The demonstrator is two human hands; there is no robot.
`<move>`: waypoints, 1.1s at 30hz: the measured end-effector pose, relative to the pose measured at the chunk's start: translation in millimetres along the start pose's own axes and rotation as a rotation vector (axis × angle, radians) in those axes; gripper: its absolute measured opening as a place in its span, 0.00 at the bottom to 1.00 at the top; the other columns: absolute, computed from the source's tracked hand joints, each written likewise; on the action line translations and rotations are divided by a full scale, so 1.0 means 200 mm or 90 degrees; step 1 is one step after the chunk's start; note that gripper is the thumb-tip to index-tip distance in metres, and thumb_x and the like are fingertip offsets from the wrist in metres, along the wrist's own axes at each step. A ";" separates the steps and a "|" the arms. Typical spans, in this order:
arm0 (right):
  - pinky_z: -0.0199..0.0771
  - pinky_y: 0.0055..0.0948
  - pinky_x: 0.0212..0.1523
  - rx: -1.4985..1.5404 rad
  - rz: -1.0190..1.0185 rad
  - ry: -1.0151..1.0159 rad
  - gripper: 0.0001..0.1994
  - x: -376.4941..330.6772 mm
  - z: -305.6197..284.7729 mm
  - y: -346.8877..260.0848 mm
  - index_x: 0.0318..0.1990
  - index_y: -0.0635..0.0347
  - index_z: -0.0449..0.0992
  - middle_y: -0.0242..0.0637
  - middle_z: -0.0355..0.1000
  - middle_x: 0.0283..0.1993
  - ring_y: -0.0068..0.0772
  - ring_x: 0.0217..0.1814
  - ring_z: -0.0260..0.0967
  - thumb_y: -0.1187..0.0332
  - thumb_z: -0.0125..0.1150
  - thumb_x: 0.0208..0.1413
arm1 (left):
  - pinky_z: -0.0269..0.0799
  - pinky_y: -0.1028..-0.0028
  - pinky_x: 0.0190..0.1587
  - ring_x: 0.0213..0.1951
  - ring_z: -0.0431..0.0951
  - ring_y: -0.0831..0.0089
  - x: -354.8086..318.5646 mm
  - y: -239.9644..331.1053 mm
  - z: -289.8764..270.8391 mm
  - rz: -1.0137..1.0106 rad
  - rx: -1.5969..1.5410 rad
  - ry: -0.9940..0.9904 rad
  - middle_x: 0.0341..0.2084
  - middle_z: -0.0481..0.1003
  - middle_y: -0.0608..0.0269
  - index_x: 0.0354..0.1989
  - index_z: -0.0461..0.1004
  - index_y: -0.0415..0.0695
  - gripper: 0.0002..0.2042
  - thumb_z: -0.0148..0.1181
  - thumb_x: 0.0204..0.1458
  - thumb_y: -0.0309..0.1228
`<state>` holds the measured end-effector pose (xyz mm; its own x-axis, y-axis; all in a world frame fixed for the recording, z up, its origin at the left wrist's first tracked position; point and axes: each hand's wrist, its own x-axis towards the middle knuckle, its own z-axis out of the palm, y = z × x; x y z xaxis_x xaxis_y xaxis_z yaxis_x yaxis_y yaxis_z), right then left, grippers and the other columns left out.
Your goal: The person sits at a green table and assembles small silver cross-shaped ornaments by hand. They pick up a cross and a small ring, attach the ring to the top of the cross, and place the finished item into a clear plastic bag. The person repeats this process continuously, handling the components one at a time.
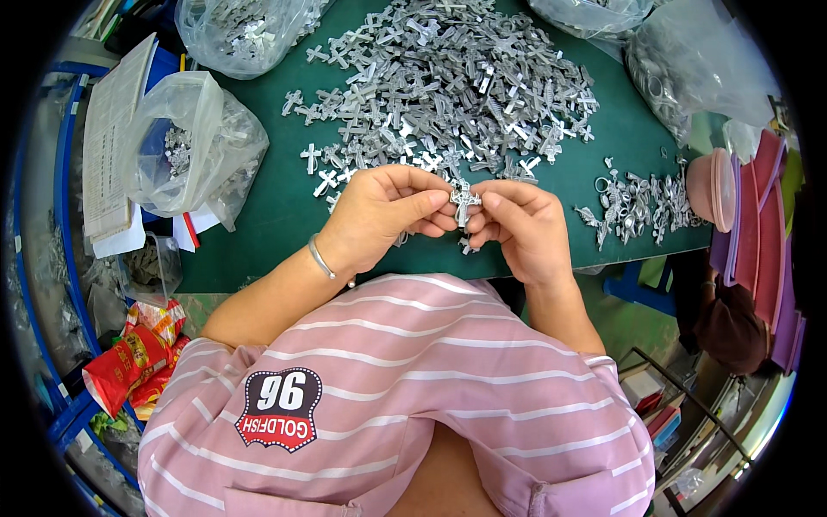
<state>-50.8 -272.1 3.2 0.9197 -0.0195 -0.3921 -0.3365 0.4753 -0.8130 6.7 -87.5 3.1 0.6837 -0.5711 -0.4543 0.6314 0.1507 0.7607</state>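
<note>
Far left: blue rack (67, 185) along the side, with red snack packets (129, 362) in front of it, below the level of the surface (280, 228), which is green. At the surface's left end, printed sheets (119, 129) lie partly behind an open plastic bag (202, 168) containing small silvery pieces; a clear box (148, 269) with dark contents sits just below the sheets. A second bag (250, 39), also with metal pieces inside, stands at the upper left. Left hand (383, 211), with a silver bracelet (320, 257) at the wrist: grip closed, thumb and fingers clamped on the left side of a silver-grey cross (464, 205). The cross is upright between the two hands, near the close edge of the surface. Directly beyond it, a large heap of crosses (457, 86) takes up the middle; strays lie around and partly under the hands, crowding that spot, and the hands hide some of them. Right hand (525, 228): grip closed too, thumb and finger pinching the cross's right side. Farther right, a small pile of metal pendants (633, 202) lies well apart from the heap, bounded above by a bulging bag (668, 77) and on the right by a pink tub (711, 189). Far right: red and purple bins (758, 211), just beside the tub.
</note>
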 end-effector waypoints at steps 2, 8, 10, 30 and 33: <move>0.74 0.23 0.29 -0.183 -0.141 -0.019 0.06 -0.01 0.02 0.01 0.36 0.69 0.76 0.41 0.74 0.31 0.28 0.30 0.72 0.77 0.58 0.51 | 0.76 0.75 0.37 0.34 0.78 0.70 0.00 0.00 0.01 -0.020 0.001 0.014 0.31 0.75 0.56 0.41 0.71 0.32 0.11 0.52 0.55 0.29; 0.69 0.31 0.35 -0.690 -0.586 0.048 0.04 0.03 0.03 0.01 0.29 0.65 0.75 0.40 0.72 0.31 0.40 0.33 0.69 0.79 0.61 0.43 | 0.75 0.73 0.41 0.40 0.76 0.70 -0.01 -0.02 -0.03 -0.132 -0.189 -0.117 0.37 0.74 0.55 0.47 0.68 0.33 0.15 0.44 0.59 0.33; 0.62 0.36 0.37 -0.884 -0.567 0.220 0.08 0.10 -0.03 -0.01 0.30 0.61 0.73 0.38 0.70 0.34 0.41 0.37 0.65 0.73 0.65 0.40 | 0.75 0.74 0.40 0.38 0.76 0.71 -0.03 0.00 -0.04 -0.124 -0.146 -0.085 0.36 0.74 0.57 0.44 0.69 0.34 0.13 0.47 0.57 0.30; 0.75 0.21 0.30 -0.080 -0.080 -0.015 0.08 0.06 0.03 0.00 0.40 0.70 0.73 0.40 0.73 0.31 0.27 0.30 0.73 0.76 0.54 0.54 | 0.76 0.79 0.33 0.31 0.78 0.72 -0.05 0.03 -0.01 -0.018 -0.054 0.041 0.31 0.75 0.55 0.41 0.70 0.32 0.10 0.56 0.52 0.24; 0.73 0.21 0.31 -0.158 -0.155 -0.001 0.06 0.04 0.03 0.01 0.38 0.69 0.74 0.40 0.74 0.31 0.27 0.31 0.72 0.78 0.55 0.53 | 0.76 0.78 0.33 0.31 0.78 0.72 -0.04 0.01 -0.01 -0.004 -0.053 0.038 0.31 0.75 0.55 0.41 0.71 0.33 0.10 0.54 0.53 0.25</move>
<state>-42.4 -265.7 1.3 0.9794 -0.1040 -0.1732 -0.1459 0.2289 -0.9625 3.8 -80.7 7.8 0.6984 -0.5232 -0.4885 0.6628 0.2152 0.7172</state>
